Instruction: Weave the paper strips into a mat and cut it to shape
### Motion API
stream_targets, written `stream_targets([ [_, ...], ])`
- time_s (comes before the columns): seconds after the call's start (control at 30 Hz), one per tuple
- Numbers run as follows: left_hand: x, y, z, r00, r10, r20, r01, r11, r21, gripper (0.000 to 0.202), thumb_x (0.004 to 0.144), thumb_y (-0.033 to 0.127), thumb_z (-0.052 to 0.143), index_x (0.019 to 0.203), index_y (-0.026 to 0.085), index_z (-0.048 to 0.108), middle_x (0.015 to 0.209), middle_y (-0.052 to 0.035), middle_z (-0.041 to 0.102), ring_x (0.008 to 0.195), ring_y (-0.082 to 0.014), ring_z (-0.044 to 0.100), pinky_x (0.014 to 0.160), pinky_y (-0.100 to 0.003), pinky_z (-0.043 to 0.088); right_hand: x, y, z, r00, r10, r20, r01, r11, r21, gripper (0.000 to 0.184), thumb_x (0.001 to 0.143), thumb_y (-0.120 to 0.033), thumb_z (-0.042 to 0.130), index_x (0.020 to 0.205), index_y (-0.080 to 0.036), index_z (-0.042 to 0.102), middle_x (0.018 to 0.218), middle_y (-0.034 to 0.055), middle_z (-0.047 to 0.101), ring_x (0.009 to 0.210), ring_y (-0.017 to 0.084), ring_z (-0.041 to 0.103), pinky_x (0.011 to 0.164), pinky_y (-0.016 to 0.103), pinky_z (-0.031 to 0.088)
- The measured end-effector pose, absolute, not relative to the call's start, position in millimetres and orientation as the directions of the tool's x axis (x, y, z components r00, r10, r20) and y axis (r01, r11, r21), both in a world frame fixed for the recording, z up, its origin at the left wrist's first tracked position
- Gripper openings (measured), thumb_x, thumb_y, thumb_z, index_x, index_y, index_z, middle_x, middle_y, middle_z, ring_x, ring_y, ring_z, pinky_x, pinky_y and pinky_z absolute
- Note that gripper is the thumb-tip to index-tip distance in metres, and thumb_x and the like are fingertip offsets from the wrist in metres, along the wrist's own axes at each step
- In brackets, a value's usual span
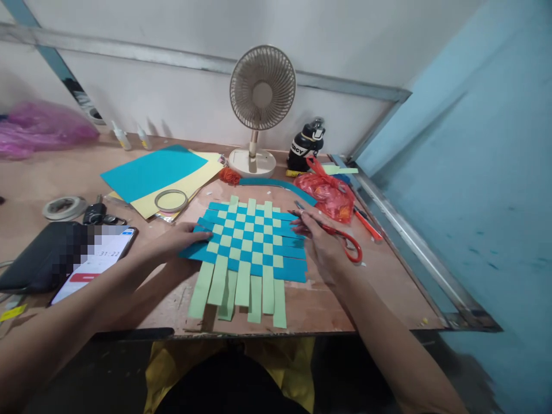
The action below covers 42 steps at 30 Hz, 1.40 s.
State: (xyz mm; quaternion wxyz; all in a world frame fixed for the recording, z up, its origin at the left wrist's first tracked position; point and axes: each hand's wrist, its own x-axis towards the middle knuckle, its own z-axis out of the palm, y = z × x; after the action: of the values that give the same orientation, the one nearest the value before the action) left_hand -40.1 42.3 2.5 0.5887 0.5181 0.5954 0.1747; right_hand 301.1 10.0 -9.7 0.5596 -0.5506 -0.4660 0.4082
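Note:
A woven paper mat (250,241) of blue and light green strips lies on the wooden table (328,305). Loose green strip ends (241,293) hang toward me. My left hand (179,238) rests flat on the mat's left edge, fingers stretched out. At the mat's right edge, my right hand (321,241) holds red-handled scissors (340,236), blades pointing toward the mat's top right corner.
A small fan (261,109) stands at the back by a black bottle (307,145). Beside the scissors lies a red plastic bag (330,192). Blue and yellow paper sheets (159,172), tape rolls (171,200), a phone (101,259) and a dark pouch (43,253) sit left.

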Motion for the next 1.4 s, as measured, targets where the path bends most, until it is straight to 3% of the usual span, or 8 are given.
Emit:
stream_targets([
  [0.07,-48,35,8,0.263,0.84,-0.475,0.646,0.212,0.733,0.041,0.074,0.062,0.07,0.086,0.023,0.07,0.085,-0.0075,0.076,0.085,-0.0292,0.073,0.07,-0.035,0.055,303,11,-8,0.27,0.96,0.074,0.101,0.048,-0.994,0.035,0.086,-0.057,0.064,0.101,-0.028,0.077,0.09,0.0023,0.073,0.077,0.016,0.065,0.075,0.032,0.055],
  [0.13,-52,30,13,0.193,0.937,-0.292,0.869,-0.024,0.495,0.047,0.08,0.068,0.06,0.086,0.023,0.07,0.081,-0.0098,0.074,0.088,-0.0332,0.071,0.073,-0.038,0.053,300,12,-5,0.298,0.953,0.052,0.105,0.022,-0.994,0.037,0.087,-0.057,0.063,0.1,-0.026,0.078,0.083,0.0027,0.071,0.073,0.017,0.064,0.07,0.031,0.055],
  [0.2,-49,26,14,0.142,0.99,0.012,0.96,-0.14,0.242,0.053,0.089,0.066,0.048,0.103,0.02,0.069,0.095,-0.015,0.074,0.102,-0.0369,0.068,0.084,-0.043,0.05,292,11,-2,0.301,0.953,0.024,0.09,-0.003,-0.996,0.034,0.085,-0.053,0.066,0.098,-0.025,0.077,0.08,0.0029,0.071,0.073,0.017,0.064,0.068,0.031,0.054],
  [0.27,-40,24,8,0.251,0.954,0.166,0.948,-0.277,0.156,0.06,0.097,0.06,0.036,0.128,0.015,0.061,0.127,-0.0193,0.067,0.122,-0.0369,0.059,0.1,-0.048,0.043,278,12,1,0.253,0.967,0.011,0.096,-0.014,-0.995,0.028,0.082,-0.049,0.07,0.095,-0.025,0.077,0.082,0.0031,0.074,0.076,0.019,0.066,0.068,0.032,0.054],
  [0.37,-20,21,-12,0.531,0.844,0.08,0.82,-0.535,0.203,0.077,0.097,0.067,0.032,0.149,0.011,0.042,0.157,-0.0172,0.04,0.147,-0.0324,0.034,0.117,-0.046,0.028,250,22,2,0.099,0.995,-0.017,0.101,-0.027,-0.994,0.024,0.076,-0.044,0.077,0.091,-0.025,0.077,0.085,0.0041,0.076,0.076,0.02,0.068,0.067,0.033,0.055],
  [0.53,3,15,-40,0.672,0.738,0.05,0.714,-0.665,0.22,0.095,0.091,0.08,0.027,0.158,0.012,0.027,0.164,-0.0148,0.021,0.153,-0.0311,0.018,0.124,-0.049,0.01,211,54,-13,0.074,0.997,0.007,0.138,-0.003,-0.99,0.024,0.074,-0.045,0.074,0.08,-0.022,0.076,0.073,0.0038,0.074,0.068,0.02,0.068,0.066,0.035,0.055],
  [0.77,7,13,-52,0.661,0.739,0.132,0.707,-0.672,0.222,0.096,0.088,0.083,0.032,0.158,0.018,0.028,0.164,-0.0136,0.02,0.153,-0.0311,0.018,0.124,-0.049,0.007,202,66,-22,0.052,0.997,0.06,0.123,0.053,-0.991,0.025,0.078,-0.044,0.073,0.092,-0.023,0.078,0.085,0.004,0.077,0.075,0.02,0.07,0.072,0.034,0.056],
  [1.4,6,13,-61,0.694,0.671,0.262,0.669,-0.735,0.112,0.098,0.089,0.078,0.037,0.158,0.009,0.024,0.162,-0.0192,0.028,0.152,-0.0325,0.023,0.123,-0.047,0.011,192,64,-31,-0.053,0.985,0.162,0.248,0.17,-0.954,0.019,0.087,-0.034,0.07,0.102,-0.027,0.079,0.102,0.0036,0.079,0.095,0.024,0.075,0.088,0.039,0.059],
])
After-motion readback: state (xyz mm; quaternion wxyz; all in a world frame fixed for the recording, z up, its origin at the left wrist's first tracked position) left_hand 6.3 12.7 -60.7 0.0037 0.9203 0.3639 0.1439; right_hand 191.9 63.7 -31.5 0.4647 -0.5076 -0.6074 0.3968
